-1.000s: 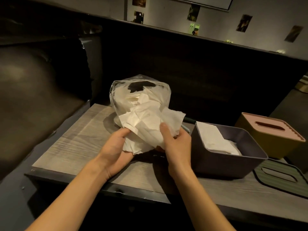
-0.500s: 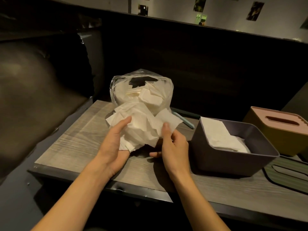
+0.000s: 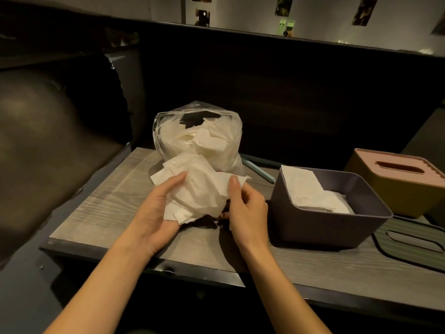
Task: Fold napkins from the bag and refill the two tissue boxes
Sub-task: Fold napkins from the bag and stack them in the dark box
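Both your forearms reach in from the near edge, bare, angled toward the middle of the table [image 3: 96, 213]. Your left hand [image 3: 154, 213] sits palm-up-ish under the left side of a crumpled wad of napkins [image 3: 197, 189]; thumb lies across the top of the paper, fingers hidden beneath, so it's cupping and gripping the wad. Your right hand [image 3: 248, 208] is on the right side, back of hand toward you, thumb pressed up on the paper's edge, with a fingertip or two showing under the wad; it pinches the napkins between thumb & fingers. The wad is held just above the tabletop, near side of the bag [image 3: 197, 131] and overlapping its lower front.

The bag is clear plastic, stuffed w/ white napkins, standing at the far middle of the table. Right of your hands, just beside the right one, is an open purple box [image 3: 325, 225] w/ folded napkins lying inside. Farther right is a yellow box [image 3: 395, 189] with a pink slotted lid on. A green slotted lid [image 3: 409, 244] lies flat at the right, near the purple box. A light blue stick-like item [image 3: 258, 171] lies betw. bag & purple box; can't tell what it is.
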A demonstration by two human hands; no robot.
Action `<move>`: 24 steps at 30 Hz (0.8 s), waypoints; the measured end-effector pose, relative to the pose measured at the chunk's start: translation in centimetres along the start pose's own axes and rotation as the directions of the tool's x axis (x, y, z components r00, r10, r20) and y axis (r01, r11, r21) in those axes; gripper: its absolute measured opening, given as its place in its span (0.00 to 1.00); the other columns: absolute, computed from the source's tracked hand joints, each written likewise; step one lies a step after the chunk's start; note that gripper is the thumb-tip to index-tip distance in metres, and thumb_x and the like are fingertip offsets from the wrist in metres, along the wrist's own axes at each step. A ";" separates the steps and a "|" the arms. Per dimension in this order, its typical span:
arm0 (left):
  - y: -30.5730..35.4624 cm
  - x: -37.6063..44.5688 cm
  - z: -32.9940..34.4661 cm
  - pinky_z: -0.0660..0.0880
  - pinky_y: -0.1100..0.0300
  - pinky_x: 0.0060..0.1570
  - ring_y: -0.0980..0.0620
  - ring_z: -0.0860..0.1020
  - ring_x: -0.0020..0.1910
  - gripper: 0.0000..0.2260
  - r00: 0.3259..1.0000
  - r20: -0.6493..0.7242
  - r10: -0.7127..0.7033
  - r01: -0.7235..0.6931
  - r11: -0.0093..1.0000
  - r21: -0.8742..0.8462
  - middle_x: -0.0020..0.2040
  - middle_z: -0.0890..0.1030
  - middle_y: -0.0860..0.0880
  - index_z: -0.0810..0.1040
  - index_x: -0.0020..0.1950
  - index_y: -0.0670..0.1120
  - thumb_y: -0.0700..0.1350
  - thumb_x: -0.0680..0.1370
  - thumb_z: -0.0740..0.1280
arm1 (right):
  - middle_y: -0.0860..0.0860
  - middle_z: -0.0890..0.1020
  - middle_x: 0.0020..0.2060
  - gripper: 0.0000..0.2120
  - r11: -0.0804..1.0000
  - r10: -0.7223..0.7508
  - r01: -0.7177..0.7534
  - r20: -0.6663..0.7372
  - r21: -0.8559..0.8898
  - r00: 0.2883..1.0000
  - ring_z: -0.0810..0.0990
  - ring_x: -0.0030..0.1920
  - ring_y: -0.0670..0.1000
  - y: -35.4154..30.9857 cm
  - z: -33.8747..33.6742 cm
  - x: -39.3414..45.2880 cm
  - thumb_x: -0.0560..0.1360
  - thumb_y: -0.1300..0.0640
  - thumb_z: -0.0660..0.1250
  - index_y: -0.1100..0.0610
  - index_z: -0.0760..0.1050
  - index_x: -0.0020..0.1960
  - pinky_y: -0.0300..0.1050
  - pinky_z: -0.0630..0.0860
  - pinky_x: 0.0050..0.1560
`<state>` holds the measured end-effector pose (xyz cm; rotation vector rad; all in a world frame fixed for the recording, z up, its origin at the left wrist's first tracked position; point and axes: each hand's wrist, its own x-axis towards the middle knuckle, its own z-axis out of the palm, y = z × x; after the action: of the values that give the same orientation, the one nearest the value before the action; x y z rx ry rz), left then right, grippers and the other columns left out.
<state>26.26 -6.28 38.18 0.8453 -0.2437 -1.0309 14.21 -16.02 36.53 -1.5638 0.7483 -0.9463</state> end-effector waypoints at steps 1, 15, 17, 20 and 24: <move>0.1 0.0 0.0 0.73 0.39 0.69 0.40 0.82 0.63 0.17 1.000 -0.019 0.004 -0.005 1.000 -0.019 0.64 0.83 0.40 0.78 0.70 0.44 0.45 0.81 0.67 | 0.49 0.86 0.42 0.16 1.000 -0.016 0.016 0.005 0.011 1.000 0.85 0.45 0.53 0.0 -0.1 0.0 0.85 0.45 0.61 0.49 0.84 0.50 0.62 0.83 0.46; 0.4 0.1 -0.5 0.73 0.37 0.68 0.41 0.82 0.63 0.13 0.994 -0.063 0.086 -0.094 0.985 -0.141 0.62 0.84 0.42 0.77 0.68 0.46 0.46 0.84 0.64 | 0.50 0.87 0.49 0.11 0.941 -0.070 0.065 0.001 0.331 0.998 0.87 0.51 0.55 -0.7 -0.3 -0.5 0.85 0.52 0.62 0.51 0.82 0.56 0.47 0.84 0.43; 0.2 0.1 -0.3 0.75 0.40 0.66 0.43 0.83 0.63 0.16 0.995 -0.073 0.069 -0.076 0.992 -0.103 0.62 0.84 0.42 0.76 0.71 0.45 0.47 0.84 0.64 | 0.47 0.87 0.51 0.12 0.951 -0.061 0.034 0.079 0.308 0.995 0.87 0.53 0.51 -0.8 -0.3 -0.8 0.82 0.45 0.63 0.49 0.80 0.58 0.47 0.85 0.47; 0.1 0.3 -0.3 0.82 0.46 0.58 0.44 0.84 0.60 0.15 0.990 -0.112 0.083 -0.094 0.991 -0.092 0.61 0.85 0.42 0.76 0.70 0.44 0.47 0.85 0.63 | 0.37 0.85 0.55 0.22 0.994 -0.050 0.024 0.257 0.105 0.965 0.83 0.57 0.39 -0.3 -0.1 -1.1 0.73 0.40 0.75 0.41 0.75 0.64 0.46 0.82 0.59; 0.0 0.5 -0.5 0.83 0.49 0.52 0.45 0.85 0.59 0.17 0.983 -0.153 0.099 -0.115 0.989 -0.098 0.60 0.85 0.42 0.76 0.71 0.43 0.49 0.84 0.64 | 0.33 0.79 0.58 0.34 0.962 -0.032 0.127 0.362 -0.243 0.932 0.78 0.59 0.34 0.4 0.1 -1.0 0.67 0.41 0.82 0.39 0.68 0.67 0.35 0.77 0.57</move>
<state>26.80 -6.41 37.76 0.7995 -0.1060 -0.8682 13.86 -15.15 35.94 -1.9468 0.5699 -0.6093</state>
